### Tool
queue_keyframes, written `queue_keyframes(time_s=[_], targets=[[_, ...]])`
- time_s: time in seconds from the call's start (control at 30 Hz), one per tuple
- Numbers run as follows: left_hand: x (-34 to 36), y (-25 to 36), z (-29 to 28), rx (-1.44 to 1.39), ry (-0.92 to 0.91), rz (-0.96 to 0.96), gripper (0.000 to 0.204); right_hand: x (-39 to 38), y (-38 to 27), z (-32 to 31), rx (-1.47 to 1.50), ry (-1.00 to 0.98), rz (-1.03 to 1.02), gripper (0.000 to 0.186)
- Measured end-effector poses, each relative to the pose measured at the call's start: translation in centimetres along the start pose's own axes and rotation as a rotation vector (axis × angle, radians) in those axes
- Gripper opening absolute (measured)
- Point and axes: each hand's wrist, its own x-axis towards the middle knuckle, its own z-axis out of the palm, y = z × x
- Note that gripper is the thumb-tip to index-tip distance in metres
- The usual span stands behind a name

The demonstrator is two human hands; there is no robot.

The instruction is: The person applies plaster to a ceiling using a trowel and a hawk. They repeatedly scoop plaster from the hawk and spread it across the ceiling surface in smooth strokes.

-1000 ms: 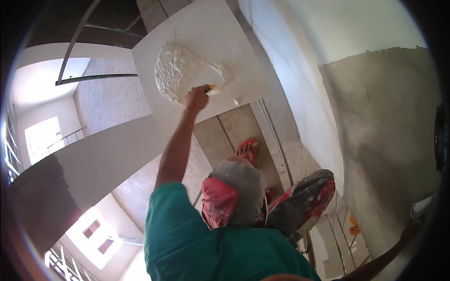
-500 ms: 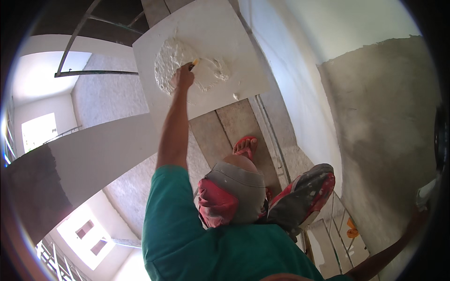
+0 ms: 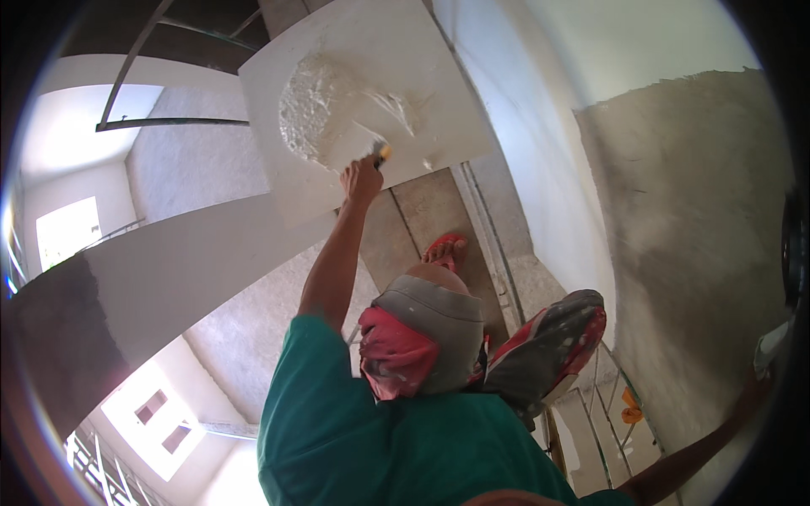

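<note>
Paste point(image 3: 310, 110) lies heaped at eleven o'clock in my view, on a white board point(image 3: 413, 51). Toward the heap's four o'clock, I have the left hand point(image 3: 361, 180) over the board, fingers wrapped around a small scraper point(image 3: 383, 153). Out at my view's four o'clock, the right hand point(image 3: 759, 384) meets a pale object point(image 3: 769, 350); dimness keeps me from telling whether those fingers grip it.
</note>
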Motion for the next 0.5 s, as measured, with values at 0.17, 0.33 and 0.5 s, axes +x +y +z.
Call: queue_keyframes(time_s=[0.17,0.33,0.5], targets=[[7.5,-7.9,-1.6,-0.291,0.057,-0.038,0.039,0.2,3.7,1.4,-0.225,0.137,-0.214,0.04],[6.7,-3.3,-0.6,-0.101,0.089,-0.069,0.03,1.9,-9.9,-4.2,0.31,-0.263,0.275,0.048],[5.8,-4.1,-2.9,-0.233,0.113,0.037,0.034,0.7,-10.7,-5.4,0.247,-0.079,0.228,0.046]])
